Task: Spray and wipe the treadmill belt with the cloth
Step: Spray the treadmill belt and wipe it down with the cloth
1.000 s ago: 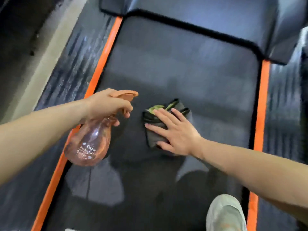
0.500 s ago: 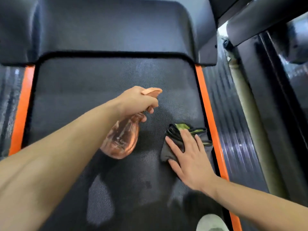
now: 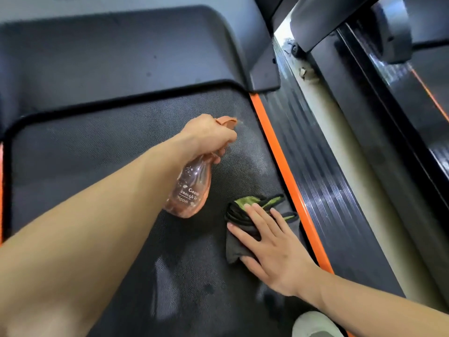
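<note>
The dark textured treadmill belt [image 3: 102, 154] fills the middle of the head view. My left hand [image 3: 209, 136] grips a pink translucent spray bottle [image 3: 192, 190] by its trigger head, nozzle pointing toward the belt's far right corner, where a faint mist shows. My right hand [image 3: 272, 249] lies flat, fingers spread, on a folded dark grey cloth with green edging [image 3: 245, 210]. The cloth rests on the belt close to the right orange stripe.
An orange stripe [image 3: 284, 171] and a ribbed black side rail [image 3: 328, 190] border the belt on the right. The black motor cover [image 3: 121, 52] rises at the far end. A white shoe [image 3: 313, 324] stands at the bottom. Another machine's frame [image 3: 388, 117] is at right.
The view has swung from the belt's left side to its right. Both hands, with the bottle and cloth, have shifted right, and the nozzle now points to the far right corner.
</note>
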A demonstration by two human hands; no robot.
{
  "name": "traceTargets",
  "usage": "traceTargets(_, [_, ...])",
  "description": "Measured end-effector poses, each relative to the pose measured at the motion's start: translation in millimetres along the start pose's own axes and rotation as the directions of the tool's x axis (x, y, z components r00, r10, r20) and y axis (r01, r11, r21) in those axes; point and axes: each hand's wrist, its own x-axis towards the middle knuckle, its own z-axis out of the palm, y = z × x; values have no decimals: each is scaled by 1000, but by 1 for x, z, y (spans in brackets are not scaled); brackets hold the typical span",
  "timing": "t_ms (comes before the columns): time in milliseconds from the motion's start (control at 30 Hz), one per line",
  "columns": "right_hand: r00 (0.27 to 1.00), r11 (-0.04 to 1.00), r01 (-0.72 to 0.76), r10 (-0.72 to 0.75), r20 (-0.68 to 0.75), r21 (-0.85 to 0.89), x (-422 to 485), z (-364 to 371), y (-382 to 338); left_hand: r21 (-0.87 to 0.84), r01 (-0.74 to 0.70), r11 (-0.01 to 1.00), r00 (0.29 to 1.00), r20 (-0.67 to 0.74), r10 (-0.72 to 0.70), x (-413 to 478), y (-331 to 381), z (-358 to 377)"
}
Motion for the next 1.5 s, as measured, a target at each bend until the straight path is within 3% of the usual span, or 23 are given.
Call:
traceTargets(467, [998, 997, -67, 66, 13, 44, -23, 10, -12, 268, 24, 963, 985, 159, -69, -55, -49, 11])
traceTargets(633, [1000, 996, -21, 21, 8, 81, 16, 13, 6, 149, 47, 988, 995, 80, -59, -61, -63, -3])
traceTargets(767, [983, 980, -175, 179, -33, 92, 132, -4, 33, 54, 43, 998, 999, -13, -42, -60, -65, -23])
traceTargets(900, [936, 920, -351, 351, 33, 173, 234, -33, 67, -53, 55, 997, 995, -78, -59, -57, -76, -46])
traceTargets(1000, [931, 931, -352, 358, -63, 95, 223, -25, 58, -88, 66, 994, 994, -84, -73, -62, -88, -59])
traceTargets(1067, [952, 958, -281, 286, -107, 59, 173, -13, 36, -66, 77, 995, 993, -86, -83, -66, -97, -63])
traceTargets(1200, [990, 985, -139, 141, -7, 98, 124, -6, 40, -51, 112, 992, 992, -57, -115, -68, -108, -61])
traceTargets(1300, [960, 958, -277, 279, -21, 79, 193, -21, 67, -57, 110, 992, 993, -35, -112, -59, -106, -52])
traceTargets(1367, [935, 931, -353, 349, 55, 95, 235, -36, 75, -16, 96, 995, 994, -42, -97, -57, -103, -48])
traceTargets(1500, [949, 958, -280, 267, 167, 59, 230, -53, 79, 64, 70, 995, 997, -17, -69, -61, -93, -39])
